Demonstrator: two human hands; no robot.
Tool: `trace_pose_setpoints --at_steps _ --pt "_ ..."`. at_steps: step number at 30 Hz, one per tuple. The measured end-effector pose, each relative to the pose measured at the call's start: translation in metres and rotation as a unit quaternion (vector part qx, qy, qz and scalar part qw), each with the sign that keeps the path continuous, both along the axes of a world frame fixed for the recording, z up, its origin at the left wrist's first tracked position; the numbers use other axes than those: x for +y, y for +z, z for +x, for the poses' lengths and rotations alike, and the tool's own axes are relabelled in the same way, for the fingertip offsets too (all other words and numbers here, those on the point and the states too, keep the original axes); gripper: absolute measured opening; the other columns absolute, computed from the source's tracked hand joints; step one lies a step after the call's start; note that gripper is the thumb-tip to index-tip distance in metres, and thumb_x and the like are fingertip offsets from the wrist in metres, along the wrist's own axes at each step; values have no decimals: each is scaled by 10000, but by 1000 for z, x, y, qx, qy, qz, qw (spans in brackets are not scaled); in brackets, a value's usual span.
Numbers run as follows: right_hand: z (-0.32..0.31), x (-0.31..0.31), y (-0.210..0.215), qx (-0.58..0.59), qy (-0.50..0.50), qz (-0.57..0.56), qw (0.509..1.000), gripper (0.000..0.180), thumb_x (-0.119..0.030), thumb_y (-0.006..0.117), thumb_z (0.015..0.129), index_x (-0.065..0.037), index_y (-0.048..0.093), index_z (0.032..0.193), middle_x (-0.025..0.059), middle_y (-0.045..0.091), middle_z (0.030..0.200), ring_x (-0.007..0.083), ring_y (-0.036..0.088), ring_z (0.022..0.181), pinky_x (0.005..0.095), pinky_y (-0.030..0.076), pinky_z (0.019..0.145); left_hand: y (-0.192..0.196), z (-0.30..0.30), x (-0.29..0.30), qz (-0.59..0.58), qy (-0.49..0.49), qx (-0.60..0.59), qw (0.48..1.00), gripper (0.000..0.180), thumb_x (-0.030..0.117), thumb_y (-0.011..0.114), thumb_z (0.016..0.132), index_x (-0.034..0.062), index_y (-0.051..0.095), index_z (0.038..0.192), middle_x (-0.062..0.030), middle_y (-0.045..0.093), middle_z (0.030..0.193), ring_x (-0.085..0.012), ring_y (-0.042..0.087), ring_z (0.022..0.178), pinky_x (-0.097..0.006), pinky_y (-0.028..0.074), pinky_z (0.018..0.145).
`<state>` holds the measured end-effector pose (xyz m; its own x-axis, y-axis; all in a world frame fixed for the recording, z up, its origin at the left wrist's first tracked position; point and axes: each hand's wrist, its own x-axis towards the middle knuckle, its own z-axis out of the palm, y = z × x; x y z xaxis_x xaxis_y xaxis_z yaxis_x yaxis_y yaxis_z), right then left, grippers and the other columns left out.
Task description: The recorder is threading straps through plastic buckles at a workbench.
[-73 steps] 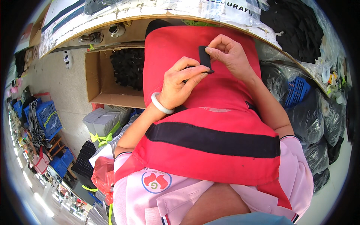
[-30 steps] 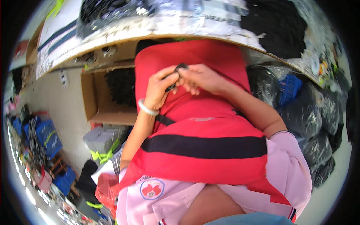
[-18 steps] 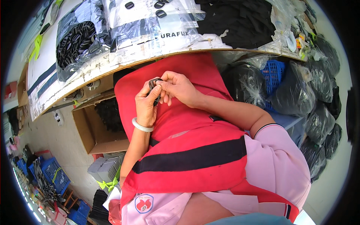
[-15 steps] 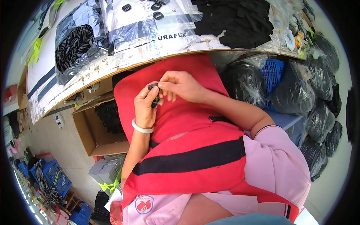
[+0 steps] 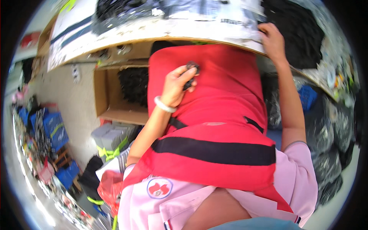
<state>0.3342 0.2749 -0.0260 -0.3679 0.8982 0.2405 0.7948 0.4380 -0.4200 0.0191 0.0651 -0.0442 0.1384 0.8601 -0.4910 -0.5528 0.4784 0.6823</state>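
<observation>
My left hand [image 5: 177,85] is closed in front of the red apron [image 5: 214,99], thumb pressed over the fingers. Small black pieces [image 5: 193,66] stick out of it above and below the thumb; they look like a plastic strap buckle, though blur and the fingers hide their full shape. My right hand [image 5: 273,43] reaches over the front edge of the worktable [image 5: 184,35], beside a pile of black fabric pieces [image 5: 295,30]. Its fingers are bent and blurred, and whether anything is in them cannot be seen.
Clear plastic bags with black items [image 5: 124,11] lie on the table. Below it stands an open cardboard box [image 5: 105,92] holding black material. Black plastic bags [image 5: 326,119] are piled at the right, by a blue crate [image 5: 306,96]. Grey stacked pieces [image 5: 111,135] stand at the left.
My right hand has left the left hand and moved up and right to the table edge. My left hand keeps the black pieces. The whole view has shifted.
</observation>
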Motion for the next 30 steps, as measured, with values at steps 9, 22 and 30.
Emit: trace_pose_setpoints --at_steps 9,22,30 --pt "-25 -10 68 332 -78 53 939 190 -147 657 914 -20 667 1055 14 665 766 29 508 591 180 408 554 11 -3 -2 36 26 142 989 109 97 704 870 8 685 929 -8 627 718 -51 535 543 -189 404 448" --pt "-134 -149 42 328 20 -582 744 167 -191 610 939 -27 625 914 12 581 606 43 465 395 186 334 365 22 0 -2 151 40 306 939 158 -15 679 772 -5 697 929 -4 630 808 -79 557 693 -223 437 606" --pt "-137 -152 37 446 -41 -593 669 179 -190 605 943 -12 595 950 61 612 651 66 472 393 204 343 354 21 0 -2 280 51 526 801 166 6 694 788 2 676 953 -66 598 753 -151 559 660 -268 447 595"
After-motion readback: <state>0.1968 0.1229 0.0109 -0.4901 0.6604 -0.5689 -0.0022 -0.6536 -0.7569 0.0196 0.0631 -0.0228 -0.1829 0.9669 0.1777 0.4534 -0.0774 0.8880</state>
